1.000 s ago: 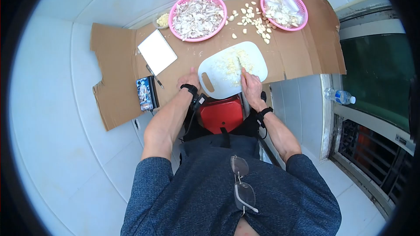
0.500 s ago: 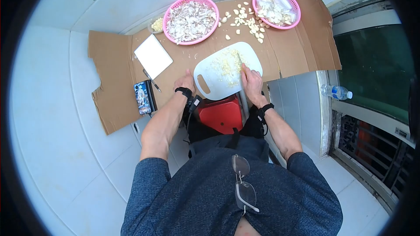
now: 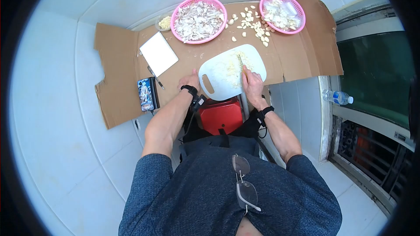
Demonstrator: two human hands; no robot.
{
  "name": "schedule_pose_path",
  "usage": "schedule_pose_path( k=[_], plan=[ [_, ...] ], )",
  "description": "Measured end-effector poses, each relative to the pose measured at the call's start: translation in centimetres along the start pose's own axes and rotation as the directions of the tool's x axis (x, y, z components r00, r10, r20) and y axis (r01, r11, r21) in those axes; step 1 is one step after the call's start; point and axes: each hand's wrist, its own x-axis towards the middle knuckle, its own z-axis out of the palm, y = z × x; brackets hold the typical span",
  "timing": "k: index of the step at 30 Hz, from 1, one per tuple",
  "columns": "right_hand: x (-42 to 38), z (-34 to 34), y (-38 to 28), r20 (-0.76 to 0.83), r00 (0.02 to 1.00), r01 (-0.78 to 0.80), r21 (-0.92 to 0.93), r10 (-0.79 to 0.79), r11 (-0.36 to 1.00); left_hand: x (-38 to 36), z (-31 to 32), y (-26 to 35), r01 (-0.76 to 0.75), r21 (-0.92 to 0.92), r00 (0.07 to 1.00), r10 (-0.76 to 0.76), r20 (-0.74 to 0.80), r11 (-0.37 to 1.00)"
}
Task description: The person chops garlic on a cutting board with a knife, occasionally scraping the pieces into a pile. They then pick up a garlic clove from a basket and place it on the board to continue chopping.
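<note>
Half done, by judgement: minced garlic (image 3: 228, 68) piled on board (image 3: 214, 88); whole cloves (image 3: 253, 22) left uncut on cardboard (image 3: 297, 57). Right hand (image 3: 252, 85) grip clenched on knife (image 3: 240, 62); left hand (image 3: 190, 80) flat, released, beside board.

A person in a blue top is sitting over a flattened cardboard sheet (image 3: 297, 57) on a tiled floor, the right hand (image 3: 252, 85) gripping a knife (image 3: 240, 61) whose blade is resting among chopped garlic (image 3: 231, 67) on a white cutting board (image 3: 256, 59). The left hand (image 3: 190, 81) is pressing down just beside the board's handle end. Beyond the board are lying loose garlic cloves (image 3: 253, 26), two pink baskets (image 3: 199, 14), a notepad (image 3: 158, 53), a pen (image 3: 154, 76) and a phone (image 3: 145, 94).
</note>
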Motion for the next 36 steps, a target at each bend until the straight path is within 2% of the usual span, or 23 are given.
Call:
schedule_pose_path(
  k=[4,8,10,14,17,19,20,23,25,26,29,31,34,36],
  plan=[
    [-1.2,0.6,0.9,0.104,0.994,-0.039,-0.041,0.043,0.998,-0.2,-0.4,0.3,-0.054,0.059,0.998,0.052,0.037,0.997],
    [-1.9,1.0,1.6,0.082,0.996,-0.027,-0.008,0.028,1.000,0.9,0.3,-0.6,-0.089,0.084,0.995,0.086,0.041,0.993],
    [-1.6,0.8,1.4,0.035,0.999,0.001,0.043,-0.003,0.999,1.2,0.6,-0.6,-0.048,0.008,0.997,0.048,0.059,0.999],
    [-1.2,0.2,0.4,0.032,0.999,0.001,0.050,-0.003,0.999,1.5,0.9,-0.8,-0.052,0.052,0.999,0.052,0.010,0.997],
    [-1.0,-0.1,-0.7,0.091,0.996,0.003,0.046,-0.007,0.999,2.3,1.4,-1.0,-0.020,-0.061,0.996,0.025,0.085,0.998],
    [-1.3,0.4,-0.8,0.122,0.992,0.006,0.028,-0.010,1.000,3.0,2.3,-1.2,-0.028,0.008,0.999,0.028,-0.040,1.000],
    [-1.4,0.8,-0.7,0.124,0.992,0.010,0.028,-0.013,1.000,3.5,2.6,-1.5,-0.026,0.005,0.999,0.026,-0.040,1.000],
    [-2.3,1.8,-0.2,0.130,0.991,0.014,0.028,-0.018,1.000,0.8,0.5,-1.3,-0.077,-0.016,0.997,0.078,0.025,0.997],
    [-2.0,1.8,-0.2,0.071,0.997,0.036,0.046,-0.039,0.998,-2.1,-1.9,-0.2,-0.215,0.007,0.967,0.212,0.141,0.977],
    [-2.0,1.8,-0.1,0.082,0.996,0.041,0.046,-0.044,0.998,-2.7,-1.7,0.3,-0.126,0.032,0.991,0.125,0.048,0.991],
    [-1.7,1.7,-0.3,0.072,0.996,0.039,0.070,-0.044,0.997,-4.5,-2.4,1.1,-0.053,0.022,0.998,0.054,-0.025,0.998],
    [-1.3,1.2,-0.7,0.103,0.995,-0.005,0.071,-0.002,0.997,-1.3,-0.7,0.1,-0.030,0.044,0.999,0.031,-0.029,0.999],
    [-0.9,0.6,-1.0,0.088,0.996,0.012,0.054,-0.017,0.998,0.5,0.4,-0.1,-0.092,0.047,0.994,0.089,0.060,0.995],
    [-1.0,0.4,-0.7,0.103,0.995,-0.010,0.047,0.005,0.999,0.4,0.8,-0.1,0.031,0.014,0.999,-0.031,-0.033,0.999]
  ],
)
